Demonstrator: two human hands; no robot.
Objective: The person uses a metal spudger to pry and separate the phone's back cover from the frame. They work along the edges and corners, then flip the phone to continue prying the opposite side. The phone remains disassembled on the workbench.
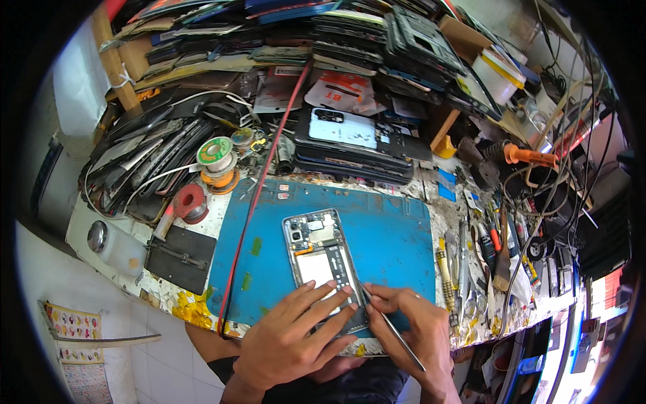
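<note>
A smartphone with its back cover off (pixel 315 236) lies on the blue work mat (pixel 390 242), its camera block, boards and battery area exposed. My left hand (pixel 296 330) rests flat across the lower part of the phone, fingers spread and tips on its inside. At the phone's lower right edge, my right hand (pixel 420 323) pinches a thin metal tool (pixel 406 347). The tool's tip meets the phone's side frame; its shaft slants down past my palm. Whether it is a pry tool or one arm of tweezers, I cannot tell. My fingers hide the phone's lower end.
A red cable (pixel 274 145) crosses the mat's left side. Solder spools (pixel 215 153) and a dark flat case (pixel 178 259) sit left. Stacked phones (pixel 350 158) stand behind. Brushes and hand tools (pixel 484 242) crowd the right, near an orange-handled tool (pixel 531 157).
</note>
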